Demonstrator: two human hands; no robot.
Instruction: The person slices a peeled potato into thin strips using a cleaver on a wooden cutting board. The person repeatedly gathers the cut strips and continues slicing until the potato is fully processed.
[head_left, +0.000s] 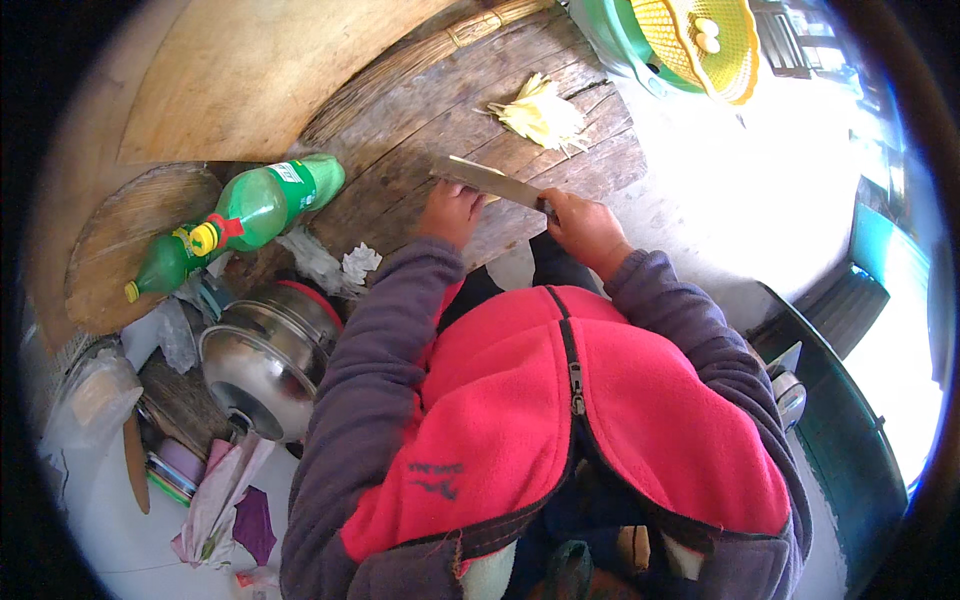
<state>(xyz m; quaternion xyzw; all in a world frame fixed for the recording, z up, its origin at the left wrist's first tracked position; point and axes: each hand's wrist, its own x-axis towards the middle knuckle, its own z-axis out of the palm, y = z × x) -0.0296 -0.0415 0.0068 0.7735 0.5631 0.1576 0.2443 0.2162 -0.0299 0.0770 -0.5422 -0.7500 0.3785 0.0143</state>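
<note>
My right hand (589, 229) grips the handle of a kitchen cleaver (495, 182), its blade reaching leftward across a worn plank board (390, 187). Close against the blade's left half, my left hand (451, 212) has its fingers curled down on a pale yellow vegetable piece (490, 198). The blade and fingers hide most of that piece. Farther back on the board lies a loose heap of pale yellow vegetable strips (540, 116).
A straw whisk broom (405, 64) lies along the board's far left edge. Green plastic bottles (259, 206) and a metal pot (259, 367) are at the left. A yellow plastic colander (731, 60) with two eggs (707, 36) sits over a green basin (611, 37) at upper right.
</note>
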